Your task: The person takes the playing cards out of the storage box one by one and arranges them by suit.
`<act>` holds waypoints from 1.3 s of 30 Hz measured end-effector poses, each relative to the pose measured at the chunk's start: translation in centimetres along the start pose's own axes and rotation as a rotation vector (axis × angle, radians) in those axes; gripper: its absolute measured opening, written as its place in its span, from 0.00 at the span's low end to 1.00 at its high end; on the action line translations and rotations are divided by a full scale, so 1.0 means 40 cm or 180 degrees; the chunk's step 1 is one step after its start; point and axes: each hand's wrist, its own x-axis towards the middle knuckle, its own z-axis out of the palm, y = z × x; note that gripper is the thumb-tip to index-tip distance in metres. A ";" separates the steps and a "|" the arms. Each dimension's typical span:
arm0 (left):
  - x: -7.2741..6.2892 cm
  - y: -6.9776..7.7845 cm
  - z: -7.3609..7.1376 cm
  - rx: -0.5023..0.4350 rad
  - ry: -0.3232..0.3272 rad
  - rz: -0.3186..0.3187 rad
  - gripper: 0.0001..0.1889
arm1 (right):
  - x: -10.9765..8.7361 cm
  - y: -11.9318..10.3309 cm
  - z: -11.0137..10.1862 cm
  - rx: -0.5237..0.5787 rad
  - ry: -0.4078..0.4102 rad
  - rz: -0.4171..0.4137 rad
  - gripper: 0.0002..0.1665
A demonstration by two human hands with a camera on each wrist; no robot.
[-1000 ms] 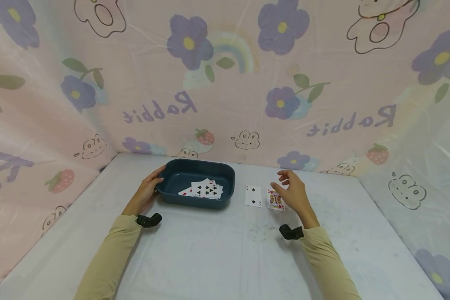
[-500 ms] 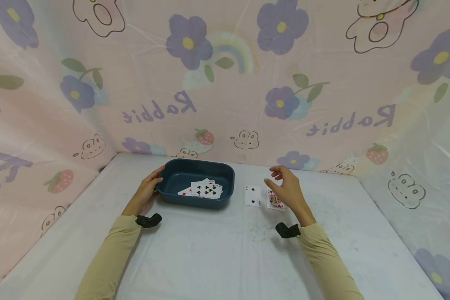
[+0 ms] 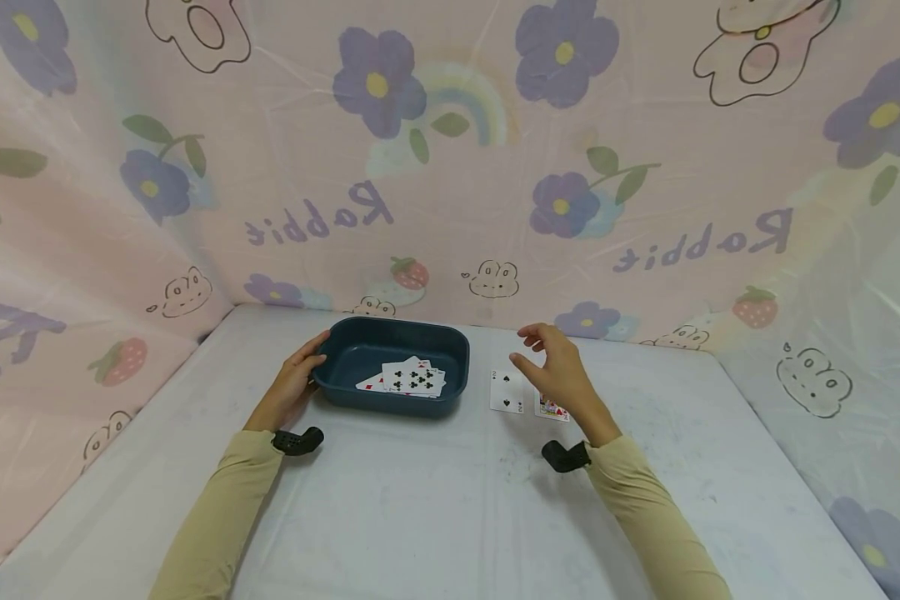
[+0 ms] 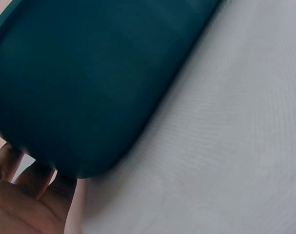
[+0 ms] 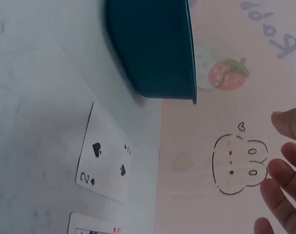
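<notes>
A dark teal rectangular tub stands on the table, with several playing cards loosely piled inside, a club card on top. My left hand grips the tub's left end, thumb at the rim; in the left wrist view its fingers lie against the outer wall. To the right of the tub, a two of spades lies face up. Beside it is a red king card, partly covered by my right hand. That hand hovers above the cards with fingers spread and holds nothing.
A white cloth covers the table. Behind and at both sides hang pink printed curtains with flowers and rabbits. Black wrist cameras sit at the left cuff and the right cuff.
My right hand has moved left and slightly away from me, from over the king towards the two of spades. My left hand, the tub and the cards have stayed put.
</notes>
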 end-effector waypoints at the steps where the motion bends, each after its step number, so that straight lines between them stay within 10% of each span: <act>1: 0.000 0.000 -0.001 0.0004 -0.0008 0.0008 0.28 | 0.003 -0.004 0.001 -0.0017 -0.0012 -0.0047 0.22; 39: 0.001 0.000 -0.004 0.0084 0.0000 0.0030 0.27 | 0.111 -0.146 0.121 -0.0703 -0.1081 -0.0532 0.26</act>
